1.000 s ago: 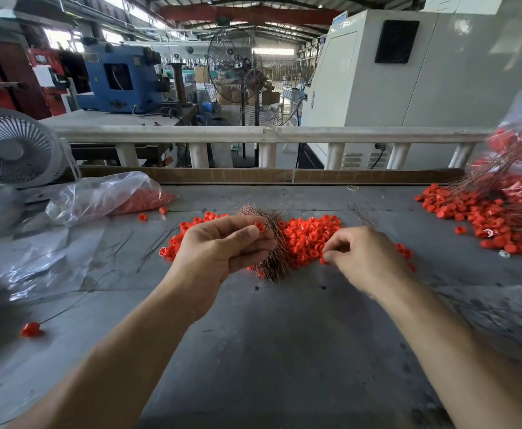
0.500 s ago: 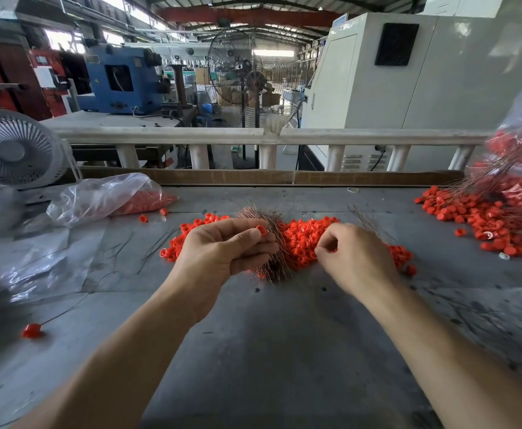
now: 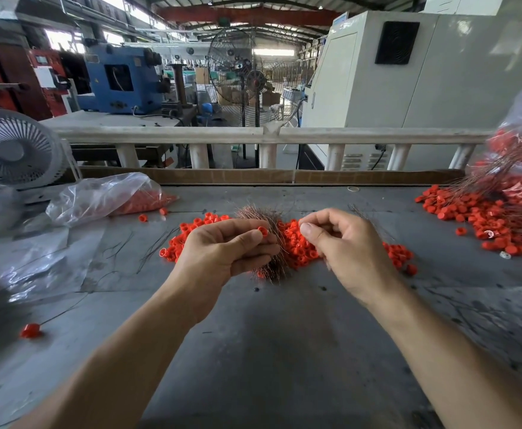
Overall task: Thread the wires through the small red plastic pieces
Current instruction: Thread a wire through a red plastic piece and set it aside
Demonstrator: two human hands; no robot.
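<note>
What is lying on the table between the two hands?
In the head view, between the left hand and the right hand lie a bundle of thin wires and part of a pile of small red pieces.

My left hand (image 3: 222, 252) and right hand (image 3: 346, 252) are bare, no gloves or rings; both forearms are uncovered too, with no sleeves reaching them, short trimmed nails.

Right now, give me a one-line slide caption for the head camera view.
Left hand pinches a red plastic piece while the right hand closes in, above wires and loose red pieces.
</note>
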